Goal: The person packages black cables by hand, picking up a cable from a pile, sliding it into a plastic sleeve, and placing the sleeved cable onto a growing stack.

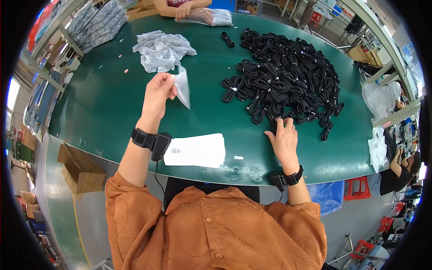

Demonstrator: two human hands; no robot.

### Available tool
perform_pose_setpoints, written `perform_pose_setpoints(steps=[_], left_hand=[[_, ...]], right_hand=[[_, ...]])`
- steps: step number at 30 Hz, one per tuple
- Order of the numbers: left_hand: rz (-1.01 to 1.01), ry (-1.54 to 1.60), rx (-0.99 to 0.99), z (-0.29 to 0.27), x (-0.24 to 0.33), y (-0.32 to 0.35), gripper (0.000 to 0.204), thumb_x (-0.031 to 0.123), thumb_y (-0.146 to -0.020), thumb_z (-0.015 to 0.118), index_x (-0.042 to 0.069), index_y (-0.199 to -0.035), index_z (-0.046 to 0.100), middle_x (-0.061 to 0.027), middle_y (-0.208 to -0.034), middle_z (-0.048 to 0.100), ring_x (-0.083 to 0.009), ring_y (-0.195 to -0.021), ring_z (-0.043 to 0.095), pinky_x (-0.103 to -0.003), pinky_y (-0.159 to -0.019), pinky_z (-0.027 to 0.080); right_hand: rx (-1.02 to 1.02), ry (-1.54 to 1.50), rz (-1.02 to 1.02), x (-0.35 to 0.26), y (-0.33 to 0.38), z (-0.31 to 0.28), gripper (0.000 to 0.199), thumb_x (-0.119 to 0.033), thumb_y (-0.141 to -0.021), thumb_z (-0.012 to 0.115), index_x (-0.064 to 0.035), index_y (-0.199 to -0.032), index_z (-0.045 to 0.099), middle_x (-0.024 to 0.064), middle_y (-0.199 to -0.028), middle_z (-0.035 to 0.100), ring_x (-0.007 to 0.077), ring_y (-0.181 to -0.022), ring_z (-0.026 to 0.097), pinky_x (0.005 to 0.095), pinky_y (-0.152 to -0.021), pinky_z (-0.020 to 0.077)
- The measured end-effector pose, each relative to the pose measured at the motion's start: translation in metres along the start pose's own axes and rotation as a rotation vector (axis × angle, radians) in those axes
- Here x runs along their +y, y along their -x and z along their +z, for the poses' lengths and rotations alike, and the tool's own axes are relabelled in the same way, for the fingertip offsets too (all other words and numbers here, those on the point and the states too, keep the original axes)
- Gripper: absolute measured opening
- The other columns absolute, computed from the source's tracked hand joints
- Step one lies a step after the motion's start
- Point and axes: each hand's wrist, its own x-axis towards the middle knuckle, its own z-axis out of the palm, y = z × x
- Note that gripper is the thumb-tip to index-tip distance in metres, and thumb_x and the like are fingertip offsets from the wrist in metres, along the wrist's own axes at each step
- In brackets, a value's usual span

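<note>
Pinched between the thumb and fingers of my left hand [157, 92] is a small translucent plastic bag [182, 89], which hangs off to the right. Just beyond that hand lies a loose heap of similar frosted bags [162, 48]. My right hand [284, 141] rests low over the table with thumb and fingers apart. Its fingertips reach the near edge of a large pile of bundled black cables [288, 76]; I cannot tell if they touch one. Between my forearms sits a flat stack of white printed bags [198, 150].
A small white label [238, 158] lies by the stack on the green table [211, 112]. Across from me, a person's hands [184, 10] rest by a clear plastic pack [216, 17]. An open cardboard box [83, 173] stands on the floor at left, a red stool [357, 188] at right.
</note>
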Motion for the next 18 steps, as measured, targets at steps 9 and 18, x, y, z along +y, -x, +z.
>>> perform_pose_setpoints(steps=[9,18], left_hand=[[0.351,-0.657,-0.117,0.037,-0.018,0.081,0.023,0.006,-0.090,0.069,0.002,-0.111,0.063,-0.0065,-0.112,0.061,-0.0148,-0.088,0.063,-0.028,-0.068,0.054],[0.374,-0.996,-0.412,0.078,-0.066,0.157,0.018,0.007,-0.081,0.075,0.003,-0.094,0.062,-0.0116,-0.094,0.058,-0.0308,-0.093,0.060,-0.038,-0.082,0.049]], right_hand=[[-0.028,-0.295,0.273,0.012,0.028,-0.011,0.039,-0.002,-0.087,0.061,-0.0016,-0.124,0.052,0.0232,-0.112,0.053,0.0427,-0.088,0.061,0.0464,-0.078,0.0519],[-0.127,-0.452,0.264,0.002,0.051,-0.023,0.027,-0.003,-0.093,0.053,-0.0020,-0.120,0.057,0.0227,-0.108,0.056,0.0399,-0.081,0.060,0.0460,-0.078,0.0509]])
